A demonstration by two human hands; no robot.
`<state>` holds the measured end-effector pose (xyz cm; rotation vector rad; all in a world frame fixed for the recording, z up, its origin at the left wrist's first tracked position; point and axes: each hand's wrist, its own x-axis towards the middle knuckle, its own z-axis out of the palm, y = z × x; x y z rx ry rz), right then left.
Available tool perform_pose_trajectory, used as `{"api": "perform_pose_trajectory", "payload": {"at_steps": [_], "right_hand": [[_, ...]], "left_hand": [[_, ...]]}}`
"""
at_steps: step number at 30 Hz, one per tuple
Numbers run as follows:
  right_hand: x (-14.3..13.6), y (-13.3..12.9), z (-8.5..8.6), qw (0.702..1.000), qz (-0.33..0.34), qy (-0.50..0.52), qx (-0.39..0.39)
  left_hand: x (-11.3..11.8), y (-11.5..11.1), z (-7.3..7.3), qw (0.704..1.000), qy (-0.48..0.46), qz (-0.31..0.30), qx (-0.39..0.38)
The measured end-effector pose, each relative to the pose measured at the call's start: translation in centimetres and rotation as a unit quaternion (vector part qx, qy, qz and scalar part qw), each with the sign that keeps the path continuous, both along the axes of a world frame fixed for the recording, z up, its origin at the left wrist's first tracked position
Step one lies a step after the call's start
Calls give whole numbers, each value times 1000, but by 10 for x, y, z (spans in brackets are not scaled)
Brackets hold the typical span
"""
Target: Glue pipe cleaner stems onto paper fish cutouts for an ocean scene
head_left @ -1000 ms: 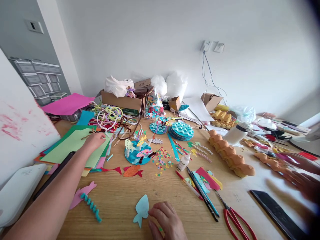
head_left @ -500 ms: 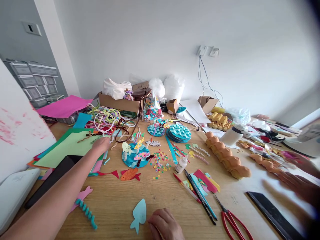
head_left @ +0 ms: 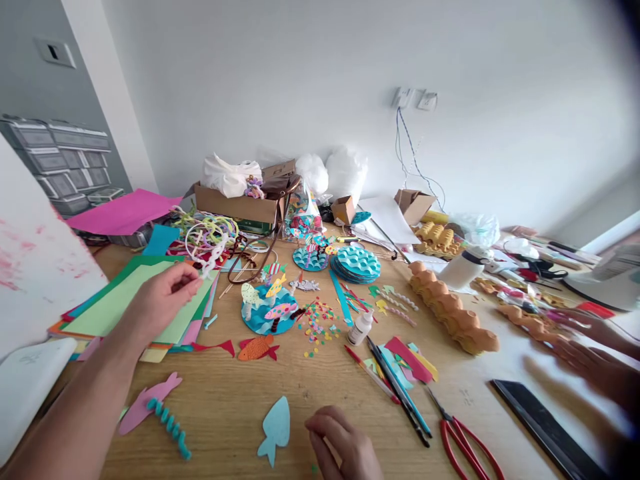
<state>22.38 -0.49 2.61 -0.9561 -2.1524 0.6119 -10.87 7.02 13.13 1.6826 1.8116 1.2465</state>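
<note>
My left hand [head_left: 170,290] pinches a white spiralled pipe cleaner [head_left: 214,259] above a stack of coloured paper topped by a pale green sheet [head_left: 113,303]. Beyond it lies a tangle of pipe cleaners [head_left: 200,223]. My right hand [head_left: 345,443] hovers or rests low at the front, fingers loosely bent and nothing visible in them. Just left of it is a light blue paper fish [head_left: 275,427]. A pink paper fish [head_left: 150,403] with a turquoise coiled pipe cleaner [head_left: 170,427] lies beside my left forearm. Farther in, small paper fish stand on a blue wavy disc [head_left: 265,325].
A glue bottle [head_left: 360,328], pens [head_left: 400,383], red-handled scissors [head_left: 463,433] and confetti [head_left: 317,323] lie mid-table. An egg carton [head_left: 450,310] and stacked blue discs [head_left: 356,265] are farther back. Another person's hands [head_left: 595,353] work at the right edge.
My left hand has drawn back toward me from the pipe cleaner tangle, with a white spiralled pipe cleaner in its fingers. My right hand has shifted slightly right.
</note>
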Motion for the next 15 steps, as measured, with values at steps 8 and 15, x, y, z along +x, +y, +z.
{"api": "perform_pose_trajectory", "payload": {"at_steps": [8, 15], "right_hand": [[-29, 25, 74, 914, -50, 292, -278], [-48, 34, 78, 806, 13, 444, -392]], "left_hand": [[108, -42, -14, 914, -254, -289, -125], [131, -48, -44, 882, -292, -321, -185]]}}
